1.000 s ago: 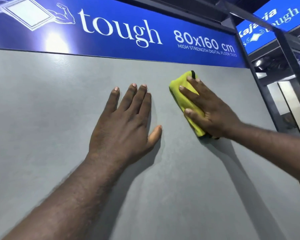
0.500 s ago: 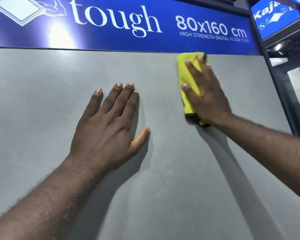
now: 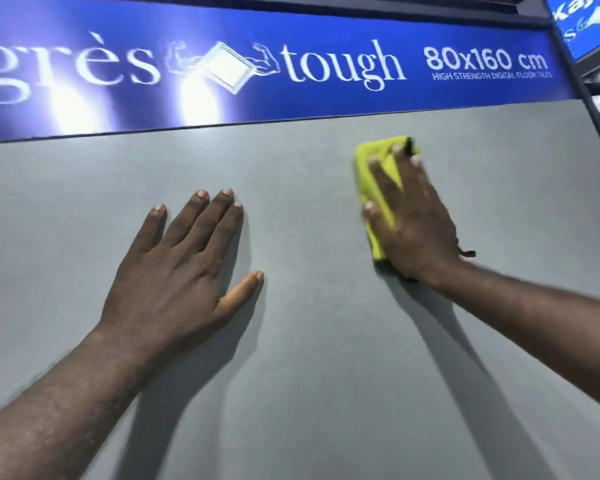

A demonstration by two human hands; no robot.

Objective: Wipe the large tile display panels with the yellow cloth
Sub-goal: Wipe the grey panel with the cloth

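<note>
I see the left hand [image 3: 174, 271] laid flat on the grey panel [image 3: 326, 375], its fingers [image 3: 201, 220] straight, slightly spread and holding nothing. The right hand [image 3: 416, 230], blurred with motion, presses the folded yellow cloth [image 3: 371, 174] against the panel, fingers stretched flat over it rather than curled round it. The cloth sits high on the panel's right part, near the top edge where the blue banner [image 3: 326, 91] begins, but apart from it. A dark frame post [image 3: 589, 98] marks the right edge, well apart from the cloth. Bare panel lies open between the hands, to the left, and below both forearms.
</note>
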